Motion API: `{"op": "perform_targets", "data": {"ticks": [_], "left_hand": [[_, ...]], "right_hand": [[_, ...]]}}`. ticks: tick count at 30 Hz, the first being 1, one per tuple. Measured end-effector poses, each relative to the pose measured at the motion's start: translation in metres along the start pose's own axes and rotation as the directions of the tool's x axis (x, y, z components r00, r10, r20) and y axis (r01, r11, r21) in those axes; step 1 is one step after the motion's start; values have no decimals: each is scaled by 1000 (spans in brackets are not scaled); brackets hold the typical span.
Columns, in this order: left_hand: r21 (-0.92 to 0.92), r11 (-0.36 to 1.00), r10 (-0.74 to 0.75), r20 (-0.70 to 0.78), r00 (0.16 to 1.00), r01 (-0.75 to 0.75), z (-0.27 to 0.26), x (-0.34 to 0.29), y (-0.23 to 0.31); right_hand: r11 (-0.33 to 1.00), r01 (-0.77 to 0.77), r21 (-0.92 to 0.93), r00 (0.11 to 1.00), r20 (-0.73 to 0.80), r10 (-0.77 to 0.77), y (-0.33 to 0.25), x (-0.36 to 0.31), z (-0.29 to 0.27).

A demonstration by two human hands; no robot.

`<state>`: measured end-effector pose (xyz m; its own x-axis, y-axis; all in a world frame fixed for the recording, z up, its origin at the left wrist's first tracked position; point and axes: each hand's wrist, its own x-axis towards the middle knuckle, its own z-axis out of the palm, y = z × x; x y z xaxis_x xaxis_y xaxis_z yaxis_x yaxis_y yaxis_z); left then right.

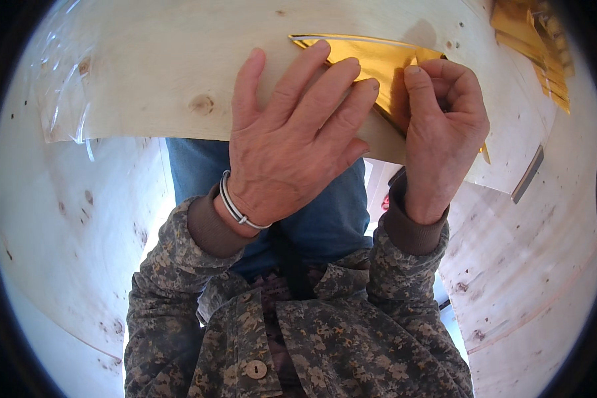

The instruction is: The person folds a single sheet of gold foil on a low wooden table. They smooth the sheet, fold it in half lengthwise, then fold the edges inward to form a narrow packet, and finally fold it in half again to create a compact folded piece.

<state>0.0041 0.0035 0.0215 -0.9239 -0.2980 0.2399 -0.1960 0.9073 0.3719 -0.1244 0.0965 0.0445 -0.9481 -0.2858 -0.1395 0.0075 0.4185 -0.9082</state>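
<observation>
A folded piece of shiny gold foil paper (371, 58) lies on the pale wooden tabletop (152, 73), a thin whitish strip running along its far edge. My left hand (295, 136) rests palm down with fingers spread, its fingertips on the left part of the foil. A silver bracelet circles that wrist. At the foil's right end, my right hand (448, 116) is closed, thumb against bent fingers, pinching the gold paper near its corner. Part of the foil is hidden beneath both hands.
Several gold foil pieces (534, 40) are piled at the far right. Clear crinkled plastic (63, 86) lies at the left of the tabletop. A narrow dark strip (528, 174) sits at the right edge. My legs in blue trousers (199, 166) are below the near edge.
</observation>
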Motion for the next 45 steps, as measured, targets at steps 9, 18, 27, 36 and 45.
{"op": "perform_targets", "data": {"ticks": [9,18,27,36,45], "left_hand": [[-24,1000,-3,-26,1000,3,2,-1,0],[-66,998,-23,-38,999,21,6,-5,0],[-104,995,-10,-62,998,3,0,-1,-1],[-299,953,-109,-219,970,39,-22,33,-47],[-862,502,-69,47,997,75,-59,51,-27]], "right_hand": [[999,-34,-21,999,-9,34,-4,-1,-3],[989,-141,41,990,22,140,-12,-3,-10],[985,-86,150,993,90,73,-9,-7,-18],[986,-56,159,989,142,33,-8,-11,-33],[902,-96,420,985,171,25,-48,-24,-74]]}}
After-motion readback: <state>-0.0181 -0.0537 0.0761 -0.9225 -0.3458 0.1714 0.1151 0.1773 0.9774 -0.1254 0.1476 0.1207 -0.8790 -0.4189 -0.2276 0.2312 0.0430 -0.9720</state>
